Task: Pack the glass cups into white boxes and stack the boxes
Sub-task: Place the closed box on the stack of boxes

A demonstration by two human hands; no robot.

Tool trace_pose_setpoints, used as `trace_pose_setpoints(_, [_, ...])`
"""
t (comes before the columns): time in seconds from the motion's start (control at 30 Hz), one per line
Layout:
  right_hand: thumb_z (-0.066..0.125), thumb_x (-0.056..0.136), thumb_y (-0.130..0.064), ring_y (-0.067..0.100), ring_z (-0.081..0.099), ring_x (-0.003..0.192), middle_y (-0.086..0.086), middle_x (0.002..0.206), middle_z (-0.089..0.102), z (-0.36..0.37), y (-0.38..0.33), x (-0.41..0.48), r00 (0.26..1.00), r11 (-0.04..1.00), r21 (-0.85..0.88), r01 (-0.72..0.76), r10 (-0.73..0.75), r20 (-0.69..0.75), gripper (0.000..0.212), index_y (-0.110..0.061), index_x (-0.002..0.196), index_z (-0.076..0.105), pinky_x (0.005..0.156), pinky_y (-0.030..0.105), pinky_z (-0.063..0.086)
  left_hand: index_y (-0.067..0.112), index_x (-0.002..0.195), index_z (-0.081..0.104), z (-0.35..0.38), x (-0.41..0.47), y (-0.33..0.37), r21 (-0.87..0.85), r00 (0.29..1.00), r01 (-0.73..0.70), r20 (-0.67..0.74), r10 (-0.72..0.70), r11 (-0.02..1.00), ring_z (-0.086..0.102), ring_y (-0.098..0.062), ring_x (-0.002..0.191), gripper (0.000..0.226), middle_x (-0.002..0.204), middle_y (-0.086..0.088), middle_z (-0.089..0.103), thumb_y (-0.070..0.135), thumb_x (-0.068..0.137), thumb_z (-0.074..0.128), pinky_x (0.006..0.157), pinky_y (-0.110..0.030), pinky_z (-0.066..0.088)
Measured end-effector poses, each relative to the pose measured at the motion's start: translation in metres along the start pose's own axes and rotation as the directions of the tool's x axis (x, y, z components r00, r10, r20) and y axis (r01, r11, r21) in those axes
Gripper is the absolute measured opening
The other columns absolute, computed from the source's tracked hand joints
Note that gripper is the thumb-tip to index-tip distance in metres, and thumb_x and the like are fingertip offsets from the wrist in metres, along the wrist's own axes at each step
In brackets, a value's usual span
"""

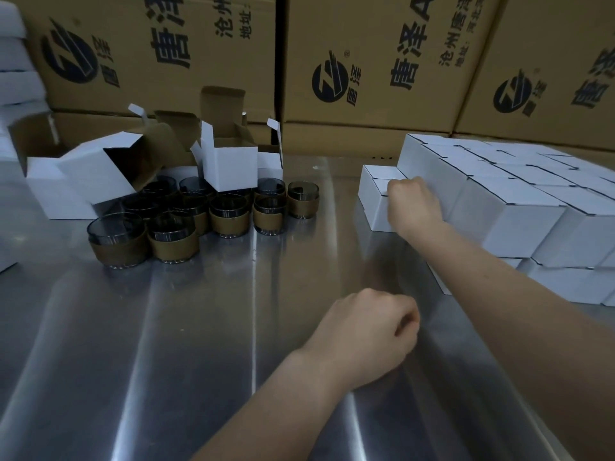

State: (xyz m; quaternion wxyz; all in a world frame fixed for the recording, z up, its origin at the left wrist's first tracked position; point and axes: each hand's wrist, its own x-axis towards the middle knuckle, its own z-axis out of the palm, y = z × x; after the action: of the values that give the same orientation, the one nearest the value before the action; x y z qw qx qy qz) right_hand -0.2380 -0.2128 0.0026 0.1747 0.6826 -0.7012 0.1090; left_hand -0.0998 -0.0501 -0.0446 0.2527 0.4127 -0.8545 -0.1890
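The right hand [414, 202] sits against a closed white box [377, 207] at the left end of the box pile [519, 201]. Its fingers are curled, but I cannot tell if they hold the box. The left hand [366, 334] is a fist over the metal table [166, 344], holding nothing. The glass cups [229, 214] stand well off to the left, by the open boxes [229, 164]. I think the left hand is nearer to them.

Glass cups [229, 212] clustered left; white boxes [519, 211] stacked right.
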Motion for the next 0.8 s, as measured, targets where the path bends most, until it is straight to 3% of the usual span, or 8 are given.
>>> trace_pose_setpoints(0.33, [0.051,0.087,-0.001,0.035,0.040,0.118,0.019,0.119,0.051,0.000,-0.009,0.002,0.998,1.000,0.019,-0.018,0.017,0.060,0.025,0.003,0.112,0.056,0.075,0.033,0.032,0.023,0.093,0.064,0.004,0.002,-0.003,-0.012,1.000,-0.010,-0.014,0.010,1.000,0.060,-0.028,0.088,0.012,0.089,0.001,0.066,0.028,0.092,0.052,0.078,-0.042,0.051])
trace_pose_setpoints(0.43, [0.051,0.085,-0.002,0.038,0.042,0.115,0.022,0.117,0.051,-0.003,-0.020,-0.002,0.997,0.998,0.042,0.036,-0.033,-0.070,0.023,0.004,0.106,0.057,0.079,0.037,0.035,0.023,0.094,0.064,0.003,0.003,-0.005,-0.004,0.999,-0.008,-0.033,0.008,1.000,0.060,-0.029,0.090,0.013,0.090,0.000,0.067,0.028,0.092,0.053,0.077,-0.042,0.050])
trace_pose_setpoints(0.5, [0.049,0.084,-0.004,0.039,0.047,0.110,0.022,0.112,0.055,-0.005,-0.033,-0.003,0.981,0.976,0.172,0.131,-0.103,-0.164,0.023,0.003,0.104,0.059,0.083,0.039,0.039,0.022,0.094,0.064,0.001,0.004,-0.008,0.009,0.997,0.016,-0.074,-0.015,1.000,0.061,-0.029,0.090,0.013,0.090,-0.001,0.068,0.029,0.092,0.053,0.076,-0.042,0.050])
trace_pose_setpoints(0.6, [0.052,0.087,-0.012,0.031,0.050,0.121,0.013,0.127,0.060,-0.012,-0.060,-0.001,0.987,0.842,0.515,0.162,-0.145,-0.074,0.040,-0.008,0.126,0.059,0.096,0.031,0.041,0.022,0.094,0.063,-0.004,0.006,-0.017,-0.008,0.982,0.101,-0.163,-0.101,0.995,0.061,-0.028,0.088,0.014,0.087,0.000,0.067,0.031,0.093,0.052,0.075,-0.040,0.051])
trace_pose_setpoints(0.67, [0.056,0.087,-0.016,0.020,0.054,0.117,0.005,0.128,0.061,-0.020,-0.081,0.000,0.981,0.717,0.681,0.147,-0.192,-0.010,0.046,-0.017,0.133,0.056,0.092,0.022,0.038,0.022,0.091,0.061,-0.007,0.007,-0.024,-0.038,0.963,0.174,-0.201,-0.178,0.984,0.061,-0.028,0.088,0.013,0.084,0.000,0.066,0.030,0.092,0.052,0.075,-0.039,0.050])
trace_pose_setpoints(0.8, [0.059,0.088,-0.017,0.013,0.054,0.101,0.002,0.125,0.055,-0.034,-0.124,0.007,0.928,0.597,0.777,0.201,-0.370,0.044,0.057,-0.023,0.143,0.044,0.079,0.020,0.038,0.019,0.091,0.062,-0.014,0.007,-0.036,-0.053,0.925,0.270,-0.262,-0.274,0.961,0.061,-0.031,0.084,0.016,0.081,-0.001,0.065,0.030,0.093,0.050,0.072,-0.040,0.051])
